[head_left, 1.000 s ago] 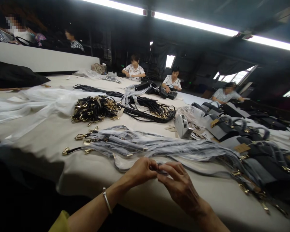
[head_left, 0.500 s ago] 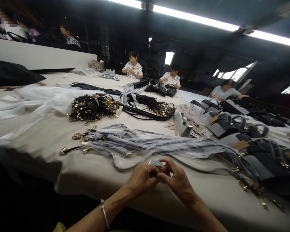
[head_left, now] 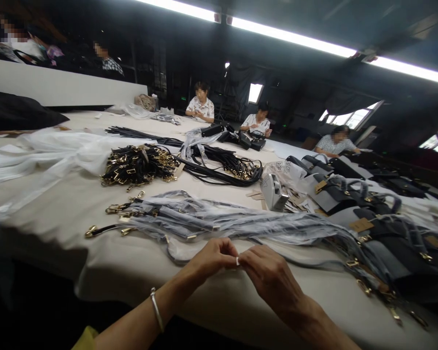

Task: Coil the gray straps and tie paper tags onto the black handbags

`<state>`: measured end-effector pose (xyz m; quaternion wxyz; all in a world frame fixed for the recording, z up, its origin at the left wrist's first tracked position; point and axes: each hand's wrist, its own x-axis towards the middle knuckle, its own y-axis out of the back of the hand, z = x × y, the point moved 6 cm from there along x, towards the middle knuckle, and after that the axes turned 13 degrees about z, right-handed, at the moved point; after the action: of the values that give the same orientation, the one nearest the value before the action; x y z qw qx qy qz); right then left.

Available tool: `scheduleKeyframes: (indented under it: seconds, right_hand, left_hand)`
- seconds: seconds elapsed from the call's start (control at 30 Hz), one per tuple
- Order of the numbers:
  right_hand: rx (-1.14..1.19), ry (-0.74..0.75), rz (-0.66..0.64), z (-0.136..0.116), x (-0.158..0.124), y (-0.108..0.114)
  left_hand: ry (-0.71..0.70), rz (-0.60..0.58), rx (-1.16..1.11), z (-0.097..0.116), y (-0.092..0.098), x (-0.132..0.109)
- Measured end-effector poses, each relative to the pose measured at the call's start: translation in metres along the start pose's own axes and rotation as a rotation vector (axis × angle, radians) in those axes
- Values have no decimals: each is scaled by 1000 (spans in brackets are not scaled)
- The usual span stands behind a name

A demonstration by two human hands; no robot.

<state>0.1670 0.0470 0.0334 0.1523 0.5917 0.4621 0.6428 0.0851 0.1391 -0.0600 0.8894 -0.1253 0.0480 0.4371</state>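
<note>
My left hand (head_left: pixel 218 258) is closed in a pinch, thumb and forefinger at a small white piece (head_left: pixel 237 261). From the other side my right hand (head_left: pixel 272 274) pinches the same piece, its back turned towards me and hiding most of its fingers. Whether anything else sits between the fingertips I cannot tell. Just beyond both hands lie grey bag straps (head_left: pixel 190 216) in clear plastic wrap, with gold clasps (head_left: pixel 115 209) at their left ends. More gold clasps (head_left: pixel 365 287) hang near the table's right front.
A bundle of black straps with gold hardware (head_left: pixel 140 165) lies behind, beside long black straps (head_left: pixel 219 172). A white tape dispenser (head_left: pixel 273 192) stands by paper tags. Grey-and-black handbags (head_left: pixel 390 243) crowd the right. Several people sit beyond the cloth-covered table (head_left: pixel 124 262).
The hands have drawn together at the fingertips, and the right has turned its back up. The gold-and-clear item seen between them before is now hidden or gone; a small white piece shows.
</note>
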Motion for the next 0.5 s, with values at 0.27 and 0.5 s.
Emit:
scheduleKeyframes:
  seconds: [0.27, 0.5]
  right_hand:
    - [129, 94, -32, 4, -9, 17]
    - [434, -426, 33, 60, 3, 12]
  left_hand:
    - [160, -168, -231, 5, -9, -5]
    - [82, -84, -153, 0, -9, 17]
